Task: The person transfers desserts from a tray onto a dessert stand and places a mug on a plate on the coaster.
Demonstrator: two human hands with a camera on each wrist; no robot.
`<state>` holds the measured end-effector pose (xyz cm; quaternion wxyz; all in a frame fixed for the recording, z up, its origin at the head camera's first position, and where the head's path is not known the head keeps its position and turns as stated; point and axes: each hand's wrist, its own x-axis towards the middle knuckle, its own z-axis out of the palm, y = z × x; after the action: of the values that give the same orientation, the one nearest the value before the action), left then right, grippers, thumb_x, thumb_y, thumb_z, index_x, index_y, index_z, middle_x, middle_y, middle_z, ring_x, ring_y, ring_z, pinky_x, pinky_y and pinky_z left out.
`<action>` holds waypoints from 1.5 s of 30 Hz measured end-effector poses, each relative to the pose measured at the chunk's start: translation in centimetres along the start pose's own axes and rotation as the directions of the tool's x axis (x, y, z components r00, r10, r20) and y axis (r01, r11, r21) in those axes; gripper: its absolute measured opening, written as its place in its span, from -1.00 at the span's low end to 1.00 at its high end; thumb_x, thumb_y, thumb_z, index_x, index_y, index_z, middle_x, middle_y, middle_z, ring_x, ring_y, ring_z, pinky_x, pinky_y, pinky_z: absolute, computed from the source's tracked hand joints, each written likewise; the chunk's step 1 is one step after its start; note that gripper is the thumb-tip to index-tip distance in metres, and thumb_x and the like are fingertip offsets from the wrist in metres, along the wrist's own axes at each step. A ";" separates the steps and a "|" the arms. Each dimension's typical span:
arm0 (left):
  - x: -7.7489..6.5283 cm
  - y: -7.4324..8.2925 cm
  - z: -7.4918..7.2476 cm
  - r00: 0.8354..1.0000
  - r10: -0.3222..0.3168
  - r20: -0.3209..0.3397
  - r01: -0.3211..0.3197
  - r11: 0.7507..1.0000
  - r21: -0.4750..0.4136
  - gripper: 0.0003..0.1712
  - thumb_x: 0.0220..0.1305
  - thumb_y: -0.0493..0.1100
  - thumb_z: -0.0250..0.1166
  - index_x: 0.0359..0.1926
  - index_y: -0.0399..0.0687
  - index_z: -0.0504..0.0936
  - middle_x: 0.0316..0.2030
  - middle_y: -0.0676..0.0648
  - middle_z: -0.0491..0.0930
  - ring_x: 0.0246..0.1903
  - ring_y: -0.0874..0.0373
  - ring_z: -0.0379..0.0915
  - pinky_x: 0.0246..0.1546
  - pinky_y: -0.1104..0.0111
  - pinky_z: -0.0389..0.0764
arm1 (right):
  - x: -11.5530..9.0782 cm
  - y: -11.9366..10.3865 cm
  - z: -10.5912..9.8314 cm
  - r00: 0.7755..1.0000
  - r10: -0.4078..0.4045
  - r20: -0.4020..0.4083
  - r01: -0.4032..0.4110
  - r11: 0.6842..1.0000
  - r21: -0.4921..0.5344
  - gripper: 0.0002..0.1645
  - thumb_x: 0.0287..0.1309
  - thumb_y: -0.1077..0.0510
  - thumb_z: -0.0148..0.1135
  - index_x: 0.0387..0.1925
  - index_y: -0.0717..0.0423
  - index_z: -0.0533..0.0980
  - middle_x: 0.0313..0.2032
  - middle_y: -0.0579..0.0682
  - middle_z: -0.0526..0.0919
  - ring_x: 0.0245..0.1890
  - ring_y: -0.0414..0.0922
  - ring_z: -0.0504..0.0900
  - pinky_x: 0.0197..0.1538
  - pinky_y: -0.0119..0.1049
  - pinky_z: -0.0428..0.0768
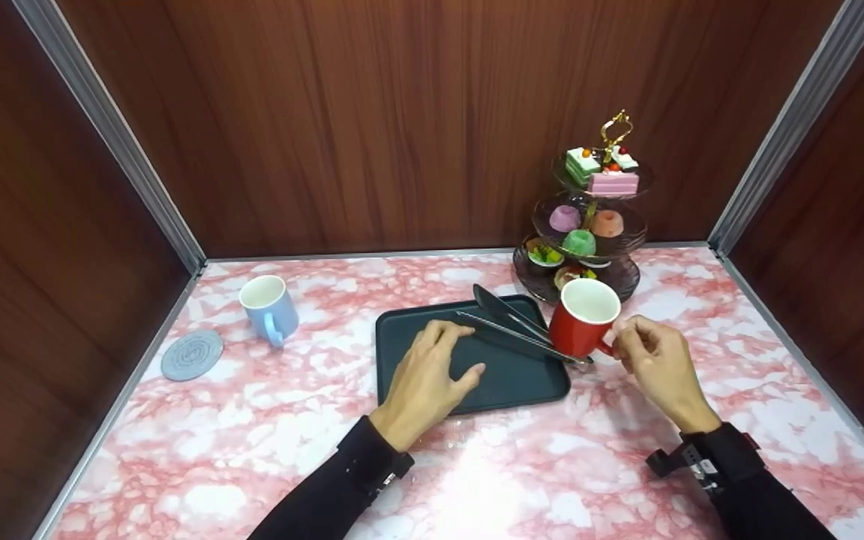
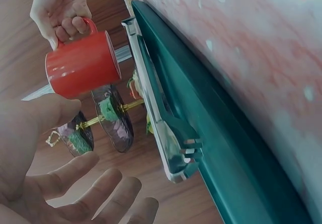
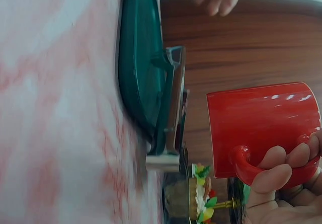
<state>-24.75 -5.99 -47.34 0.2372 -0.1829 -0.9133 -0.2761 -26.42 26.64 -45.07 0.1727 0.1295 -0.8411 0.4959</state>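
Note:
A red mug (image 1: 578,330) with a white inside hangs upright in the air by the tray's right end. My right hand (image 1: 653,360) grips its handle, fingers curled through the loop in the right wrist view. Metal tongs (image 1: 511,330) with dark tips lie slantwise across the dark green tray (image 1: 529,379), their joined end past its right rim. Over the tray's left half is my left hand (image 1: 428,375), fingers spread and holding nothing; in the left wrist view its fingers (image 2: 80,176) are apart from the tongs.
A tiered stand (image 1: 589,206) with toy cakes and desserts stands behind the mug at the back right. To the left are a light blue mug (image 1: 273,309) and a grey round coaster (image 1: 192,355). Wood-grain walls (image 1: 402,127) enclose the marbled table (image 1: 289,420).

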 end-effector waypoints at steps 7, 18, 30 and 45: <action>-0.4 -1.1 -0.4 1.000 0.002 -0.016 -0.001 0.999 0.046 -0.44 0.03 0.19 0.29 0.09 0.25 0.47 -0.06 0.15 0.41 -0.12 0.22 0.38 -0.16 0.32 0.48 | 0.2 0.7 -0.9 0.998 0.047 -0.037 -0.047 0.999 -0.004 -0.63 0.29 0.08 -0.01 -0.48 0.30 0.48 -0.59 0.29 0.50 -0.63 0.02 0.46 -0.61 -0.37 0.41; -1.1 -3.3 -1.5 0.999 -0.042 -0.022 0.044 0.996 0.080 -0.43 0.03 0.20 0.29 0.09 0.22 0.48 -0.05 0.12 0.41 -0.15 0.21 0.37 -0.27 0.38 0.47 | 0.4 4.5 -2.3 0.991 0.048 -0.128 -0.065 0.989 -0.132 -0.61 0.27 -0.06 -0.01 -0.51 0.12 0.51 -0.57 0.06 0.53 -0.55 -0.12 0.48 -0.48 -0.40 0.40; -1.7 -6.1 -3.4 0.995 -0.089 -0.037 0.094 0.985 0.147 -0.29 -0.01 0.26 0.29 0.19 0.23 0.41 0.09 0.06 0.36 -0.02 0.07 0.36 -0.17 0.14 0.44 | 0.0 4.3 -4.1 0.984 0.093 -0.152 -0.120 0.975 -0.185 -0.60 0.28 -0.04 -0.01 -0.50 0.14 0.52 -0.55 0.11 0.55 -0.53 -0.12 0.48 -0.49 -0.42 0.39; -2.4 -8.3 -5.5 0.983 -0.161 -0.085 0.172 0.975 0.141 -0.33 0.00 0.26 0.29 0.16 0.22 0.44 0.09 0.07 0.37 0.05 0.07 0.34 -0.12 0.06 0.39 | -0.1 7.0 -5.7 0.974 0.123 -0.191 -0.165 0.961 -0.222 -0.54 0.28 -0.10 -0.04 -0.55 0.12 0.51 -0.58 0.13 0.55 -0.61 -0.15 0.46 -0.53 -0.41 0.40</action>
<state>-24.82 -16.17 -48.00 0.2593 -0.0775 -0.9341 -0.2328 -28.14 34.97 -48.10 0.2237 0.0020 -0.8829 0.4129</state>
